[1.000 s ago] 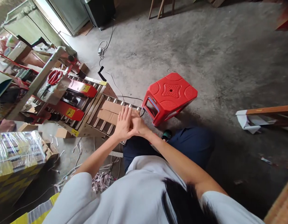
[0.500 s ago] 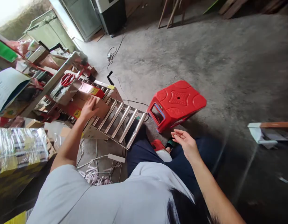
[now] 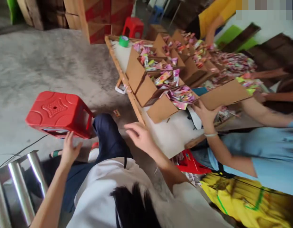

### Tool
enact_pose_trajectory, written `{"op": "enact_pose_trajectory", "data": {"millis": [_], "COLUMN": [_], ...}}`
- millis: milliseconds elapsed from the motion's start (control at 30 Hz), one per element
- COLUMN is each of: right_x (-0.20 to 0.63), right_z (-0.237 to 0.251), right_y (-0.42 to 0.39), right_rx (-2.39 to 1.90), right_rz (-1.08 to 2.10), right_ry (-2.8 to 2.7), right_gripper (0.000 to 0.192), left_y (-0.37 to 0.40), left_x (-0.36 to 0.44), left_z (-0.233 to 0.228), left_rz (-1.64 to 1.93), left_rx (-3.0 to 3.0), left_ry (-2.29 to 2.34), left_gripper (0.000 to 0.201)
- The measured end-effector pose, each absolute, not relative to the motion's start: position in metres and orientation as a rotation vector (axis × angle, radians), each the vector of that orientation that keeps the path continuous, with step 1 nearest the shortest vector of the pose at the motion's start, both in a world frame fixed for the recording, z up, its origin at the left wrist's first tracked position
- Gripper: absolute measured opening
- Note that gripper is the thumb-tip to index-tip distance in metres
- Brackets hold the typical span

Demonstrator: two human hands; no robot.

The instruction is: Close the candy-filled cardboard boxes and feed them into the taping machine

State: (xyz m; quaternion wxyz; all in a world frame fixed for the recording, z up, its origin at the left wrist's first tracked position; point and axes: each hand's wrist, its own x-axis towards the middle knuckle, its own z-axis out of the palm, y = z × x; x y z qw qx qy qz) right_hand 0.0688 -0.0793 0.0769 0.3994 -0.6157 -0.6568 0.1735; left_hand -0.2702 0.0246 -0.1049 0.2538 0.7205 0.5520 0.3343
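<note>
A wooden table [image 3: 127,83] strewn with cardboard boxes [image 3: 146,90] is seen at one o'clock; the right hand [image 3: 140,136] hovers open beside it. The left hand [image 3: 69,149], spread, touches a red stool [image 3: 56,113] at ten o'clock on concrete floor [image 3: 49,63].

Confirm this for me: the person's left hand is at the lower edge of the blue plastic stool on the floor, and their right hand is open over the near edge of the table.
Not quite: the stool is red, not blue, as the head view shows. The rest stands: the left hand is at its lower edge, and the right hand is open over the near edge of the table.
</note>
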Motion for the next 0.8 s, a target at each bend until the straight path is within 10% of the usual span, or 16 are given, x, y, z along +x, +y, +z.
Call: {"op": "enact_pose_trajectory", "data": {"millis": [167, 500, 800], "right_x": [0.196, 0.24, 0.195], "right_z": [0.109, 0.069, 0.125], "right_y": [-0.097, -0.096, -0.144], "right_rx": [-1.874, -2.036, -1.788], "right_rz": [-0.609, -0.537, -0.684], "right_ry": [-1.213, -1.244, -1.291], "right_gripper": [0.033, 0.028, 0.022], "left_y": [0.043, 0.069, 0.039], "left_x": [-0.136, 0.076, 0.086], "left_z": [-0.082, -0.002, -0.01], "left_rz": [0.73, 0.516, -0.031], "left_rx": [1.984, 1.376, 0.814], "left_ry": [1.039, 0.723, 0.747], "left_gripper": [0.054, 0.058, 0.064]}}
